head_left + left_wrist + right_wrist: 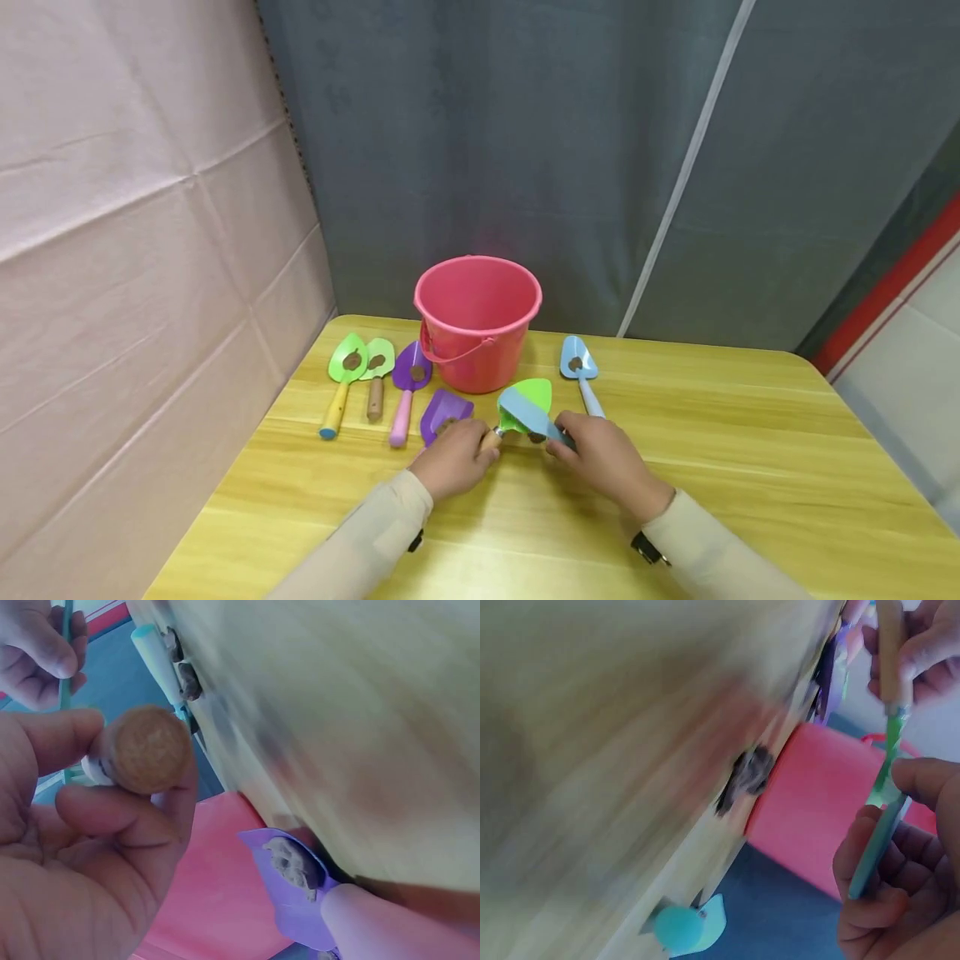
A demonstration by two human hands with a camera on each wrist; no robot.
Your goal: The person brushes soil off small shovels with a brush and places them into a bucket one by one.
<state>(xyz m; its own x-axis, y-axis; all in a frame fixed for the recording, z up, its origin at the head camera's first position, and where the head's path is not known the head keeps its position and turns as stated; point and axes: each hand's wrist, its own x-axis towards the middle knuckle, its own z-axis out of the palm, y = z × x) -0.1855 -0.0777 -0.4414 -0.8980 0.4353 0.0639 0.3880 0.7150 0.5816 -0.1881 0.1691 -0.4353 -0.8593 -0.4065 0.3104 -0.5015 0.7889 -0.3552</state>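
Observation:
My left hand (452, 460) grips the wooden handle (152, 750) of a bright green toy trowel (537, 390), its blade pointing away to the right. My right hand (603, 457) pinches a flat, thin blue scraper (525, 411), which lies across the front of the green blade; the head view does not show how firmly they touch. Below them, a brown clump (751, 771) sits on the table. Close by the left hand lies a purple scoop (442, 410) with a brown clump (292, 862) in it; the hand partly covers it in the head view.
Behind the hands stands a pink bucket (480, 367). To its left lie a green trowel (344, 367), a pale green trowel (384, 352) and a purple trowel (405, 367); a light blue trowel (576, 350) lies to its right. All bear brown clumps. A grey curtain (480, 125) hangs behind.

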